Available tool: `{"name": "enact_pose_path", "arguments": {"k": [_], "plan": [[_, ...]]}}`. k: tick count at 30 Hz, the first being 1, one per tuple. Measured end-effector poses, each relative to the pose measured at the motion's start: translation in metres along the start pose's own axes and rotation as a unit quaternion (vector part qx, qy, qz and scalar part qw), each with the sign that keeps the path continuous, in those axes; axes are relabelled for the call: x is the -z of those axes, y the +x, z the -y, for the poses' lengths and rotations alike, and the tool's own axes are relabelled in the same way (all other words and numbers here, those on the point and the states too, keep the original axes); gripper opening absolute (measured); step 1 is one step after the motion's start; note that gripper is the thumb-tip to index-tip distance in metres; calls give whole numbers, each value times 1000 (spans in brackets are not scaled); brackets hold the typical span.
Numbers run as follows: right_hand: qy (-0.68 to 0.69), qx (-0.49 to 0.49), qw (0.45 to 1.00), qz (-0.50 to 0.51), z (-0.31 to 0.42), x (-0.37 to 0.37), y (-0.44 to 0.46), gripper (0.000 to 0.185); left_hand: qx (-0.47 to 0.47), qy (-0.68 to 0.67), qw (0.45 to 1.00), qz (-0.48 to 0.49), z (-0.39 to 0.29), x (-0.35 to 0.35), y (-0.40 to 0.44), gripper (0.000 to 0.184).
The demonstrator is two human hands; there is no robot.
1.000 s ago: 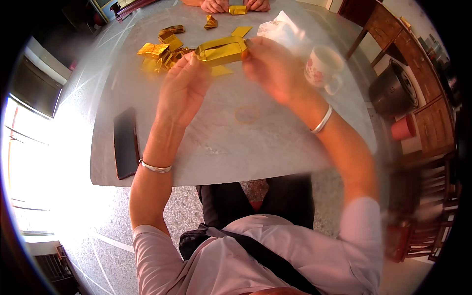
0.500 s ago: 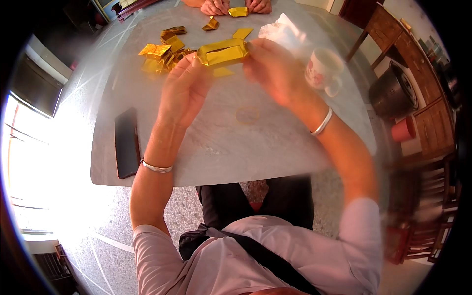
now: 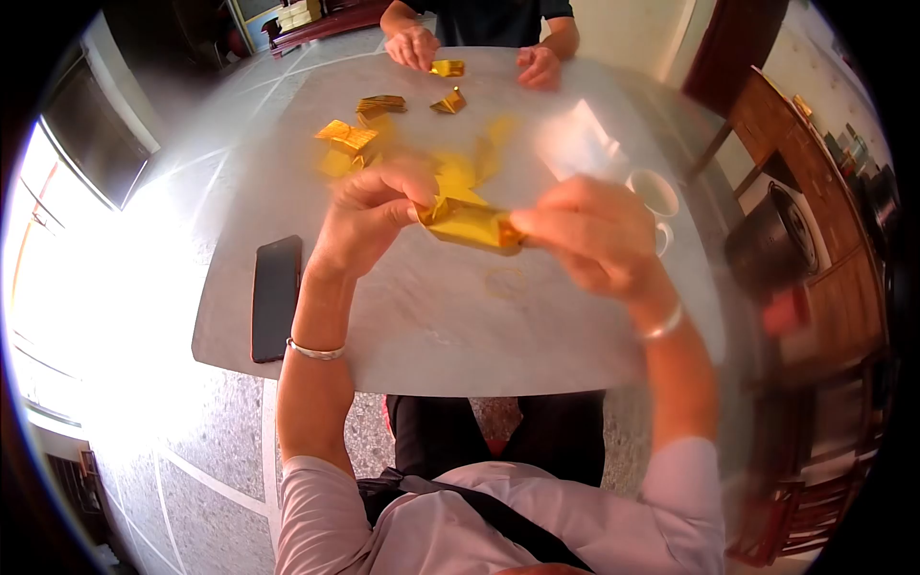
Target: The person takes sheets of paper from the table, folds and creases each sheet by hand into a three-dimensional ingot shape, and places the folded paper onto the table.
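A folded gold paper piece (image 3: 468,226) is held above the table between my two hands. The fingers of my left hand (image 3: 376,209) pinch its left end. My right hand (image 3: 594,235) closes on its right end, slightly blurred. Behind it, more gold paper (image 3: 458,172) shows, partly hidden and hazy. A pile of folded gold papers (image 3: 347,139) lies beyond my left hand. Farther back is a small gold folded piece (image 3: 448,101).
Across the grey table (image 3: 441,335), another person's hands (image 3: 414,48) are near a gold piece (image 3: 448,68). A phone (image 3: 277,299) lies at left. White plastic (image 3: 578,139) and a white mug (image 3: 654,195) are at right. A dark metal pot (image 3: 774,240) stands beyond the table.
The view has tilted up, showing more of the other person. My hands and the gold piece have come nearer to me, and the piece is now tilted. The other person's hands have moved apart.
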State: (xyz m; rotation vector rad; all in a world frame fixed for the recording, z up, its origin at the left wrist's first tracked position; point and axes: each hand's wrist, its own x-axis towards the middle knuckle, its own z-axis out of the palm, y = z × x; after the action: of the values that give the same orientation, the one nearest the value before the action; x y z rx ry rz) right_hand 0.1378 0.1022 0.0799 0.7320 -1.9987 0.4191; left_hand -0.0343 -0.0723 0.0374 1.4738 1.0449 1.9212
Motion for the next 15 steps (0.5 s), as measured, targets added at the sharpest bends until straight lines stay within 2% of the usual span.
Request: {"name": "enact_pose_path", "arguments": {"k": [5, 8, 11, 12, 13, 15], "plan": [[-3, 43, 999, 33, 7, 1, 1, 23, 2, -39, 998, 44, -3, 6, -1, 10], [-4, 33, 999, 29, 9, -2, 2, 22, -14, -14, 999, 46, 0, 6, -1, 8], [-67, 9, 997, -23, -3, -9, -2, 20, 16, -38, 996, -80, 7, 4, 3, 22], [-60, -58, 996, -21, -11, -11, -4, 16, 55, -43, 989, -131, -1, -4, 6, 32], [-53, -126, 990, -17, -23, -15, -8, 13, 64, -33, 984, -166, 0, -6, 7, 33], [-108, -171, 976, -85, -56, -36, -11, 12, 81, -13, 969, -235, 8, -3, 10, 35]]}}
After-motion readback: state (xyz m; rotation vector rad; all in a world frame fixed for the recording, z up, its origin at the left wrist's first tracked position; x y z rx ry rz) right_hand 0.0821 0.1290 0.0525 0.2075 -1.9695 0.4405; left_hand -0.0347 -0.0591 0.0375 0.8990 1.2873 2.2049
